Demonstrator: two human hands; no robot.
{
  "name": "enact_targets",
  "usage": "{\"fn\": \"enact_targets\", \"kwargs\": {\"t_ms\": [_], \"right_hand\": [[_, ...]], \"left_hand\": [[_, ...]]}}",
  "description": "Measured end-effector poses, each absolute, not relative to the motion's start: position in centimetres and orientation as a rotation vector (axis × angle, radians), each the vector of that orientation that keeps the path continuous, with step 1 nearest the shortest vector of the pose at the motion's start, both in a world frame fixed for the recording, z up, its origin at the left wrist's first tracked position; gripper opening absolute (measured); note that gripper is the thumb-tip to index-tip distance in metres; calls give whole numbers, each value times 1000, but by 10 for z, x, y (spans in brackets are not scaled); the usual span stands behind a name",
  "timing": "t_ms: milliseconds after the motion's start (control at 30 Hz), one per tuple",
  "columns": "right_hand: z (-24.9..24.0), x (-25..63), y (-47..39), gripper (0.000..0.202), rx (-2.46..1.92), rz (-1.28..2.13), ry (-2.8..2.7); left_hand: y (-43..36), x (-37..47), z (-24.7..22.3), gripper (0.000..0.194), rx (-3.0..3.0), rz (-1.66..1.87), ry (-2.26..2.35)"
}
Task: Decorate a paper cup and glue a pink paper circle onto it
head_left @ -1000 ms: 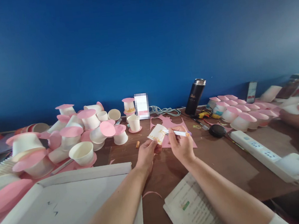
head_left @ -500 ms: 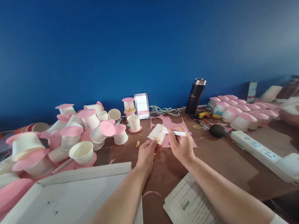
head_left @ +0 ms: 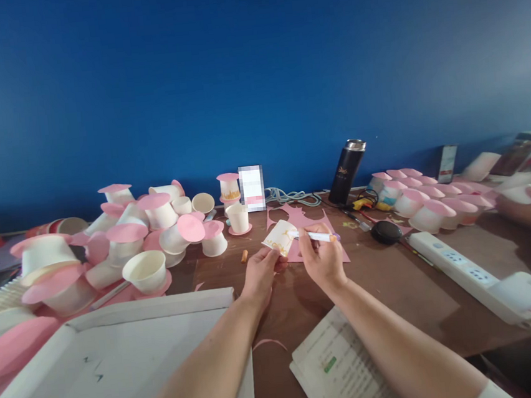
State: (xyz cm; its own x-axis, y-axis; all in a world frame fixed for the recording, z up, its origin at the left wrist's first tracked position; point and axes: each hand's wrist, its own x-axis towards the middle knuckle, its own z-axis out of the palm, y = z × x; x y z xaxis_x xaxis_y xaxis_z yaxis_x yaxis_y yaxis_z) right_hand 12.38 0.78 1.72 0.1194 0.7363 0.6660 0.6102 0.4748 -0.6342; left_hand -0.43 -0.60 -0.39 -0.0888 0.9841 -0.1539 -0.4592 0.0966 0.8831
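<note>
Between hands (head_left: 291, 265) | cup (head_left: 280, 237): white, tilted, yellow marks near its edge

Tilted in the left hand (head_left: 261, 276): white paper piece (head_left: 280, 232) with yellow line drawing. Slanted in the right hand (head_left: 324, 261), its tip end at the paper: white pen (head_left: 320, 236).

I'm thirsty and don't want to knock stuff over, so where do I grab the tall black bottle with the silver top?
Best wrap your hand around the middle of the tall black bottle, below its silver top. Its body is a long, round tube. Come from the front, because the blue wall is behind it, and stay above the small yellow thing near its base.
</note>
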Motion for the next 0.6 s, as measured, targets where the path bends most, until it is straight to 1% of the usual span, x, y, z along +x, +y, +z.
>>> {"fn": "enact_targets", "kwargs": {"t_ms": [600], "right_hand": [[17, 124, 9, 22, -1191, 148, -1548]], "left_hand": [[-5, -4, -6, 23, 716, 1386, 1004]]}}
